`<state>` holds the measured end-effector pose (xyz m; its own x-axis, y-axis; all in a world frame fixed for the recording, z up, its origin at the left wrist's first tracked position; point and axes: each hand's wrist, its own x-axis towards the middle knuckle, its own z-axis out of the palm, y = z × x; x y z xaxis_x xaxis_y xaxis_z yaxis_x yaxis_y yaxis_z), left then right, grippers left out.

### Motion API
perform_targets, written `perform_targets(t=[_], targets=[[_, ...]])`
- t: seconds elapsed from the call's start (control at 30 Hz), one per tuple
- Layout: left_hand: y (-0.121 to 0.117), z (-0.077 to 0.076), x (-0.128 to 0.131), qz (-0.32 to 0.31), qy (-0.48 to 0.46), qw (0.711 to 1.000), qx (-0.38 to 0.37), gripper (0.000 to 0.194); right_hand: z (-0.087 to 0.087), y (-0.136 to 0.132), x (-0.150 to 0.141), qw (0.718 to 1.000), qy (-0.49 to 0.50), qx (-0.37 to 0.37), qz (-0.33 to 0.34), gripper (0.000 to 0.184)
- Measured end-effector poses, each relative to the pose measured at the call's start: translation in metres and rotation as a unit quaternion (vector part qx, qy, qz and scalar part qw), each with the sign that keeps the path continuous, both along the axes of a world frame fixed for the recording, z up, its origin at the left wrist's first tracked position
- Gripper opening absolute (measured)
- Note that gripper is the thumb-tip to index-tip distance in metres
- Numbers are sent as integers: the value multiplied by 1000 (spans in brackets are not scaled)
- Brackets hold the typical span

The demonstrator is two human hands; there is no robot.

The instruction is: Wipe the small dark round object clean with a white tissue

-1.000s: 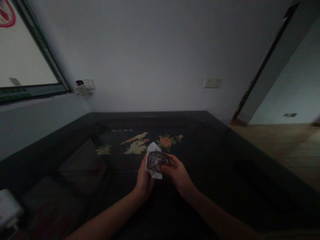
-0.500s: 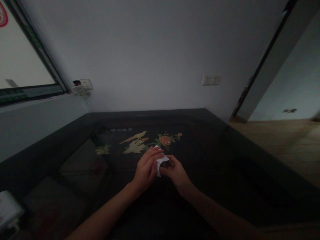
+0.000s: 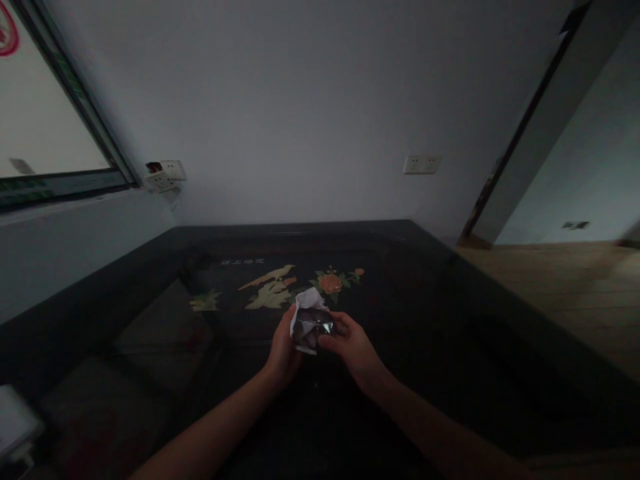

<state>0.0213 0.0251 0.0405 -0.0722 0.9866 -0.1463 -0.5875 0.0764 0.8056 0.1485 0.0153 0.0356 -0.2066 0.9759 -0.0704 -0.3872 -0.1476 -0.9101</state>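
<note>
A dark, shiny object [image 3: 314, 323] with bright facets, glass-like in look, is held up between my hands above the black table [image 3: 400, 293]; its exact kind is not clear. My right hand [image 3: 356, 345] pinches its right side between thumb and fingers. Crumpled white tissue [image 3: 310, 298] wraps around the object's far and left sides. My left hand [image 3: 283, 348] is closed around the tissue and the left side of the object, most of its fingers hidden behind them.
The glossy tabletop carries a bird picture [image 3: 273, 287] and a flower picture [image 3: 330, 283]. A white box-like item [image 3: 17, 417] stands at the near left. Wall sockets [image 3: 423, 165] are set behind the table, with a wooden floor [image 3: 565, 280] on the right.
My left hand has turned from lying over the tissue to cupping it from the left. The shiny object, mostly covered before, now shows its faceted face. My right hand stays nearly in place.
</note>
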Motion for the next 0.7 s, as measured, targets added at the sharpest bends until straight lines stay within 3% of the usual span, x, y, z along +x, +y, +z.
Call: perform_targets(t=[0.13,0.2,0.27,0.33,0.47,0.53,0.6,0.7], targets=[[-3,2,0,3,33,999,25,34,3,-1,0,1000,6,-1,-1,52],[-7,1,-3,18,116,989,90,36,6,-3,0,1000,9,0,-2,54],[-10,0,-6,32,227,958,172,38,8,-4,0,1000,12,3,-8,55],[-13,0,-10,54,343,897,273,36,9,-4,0,1000,15,5,-19,56],[-8,2,-18,35,538,709,455,34,3,0,-2,999,26,6,-41,53],[-6,3,-19,21,572,669,474,37,-1,3,-2,998,30,8,-46,50],[-5,4,-19,20,561,690,457,36,-5,5,-3,999,30,6,-42,49],[-6,5,-15,19,483,784,388,32,-7,5,-1,999,25,1,-32,48]])
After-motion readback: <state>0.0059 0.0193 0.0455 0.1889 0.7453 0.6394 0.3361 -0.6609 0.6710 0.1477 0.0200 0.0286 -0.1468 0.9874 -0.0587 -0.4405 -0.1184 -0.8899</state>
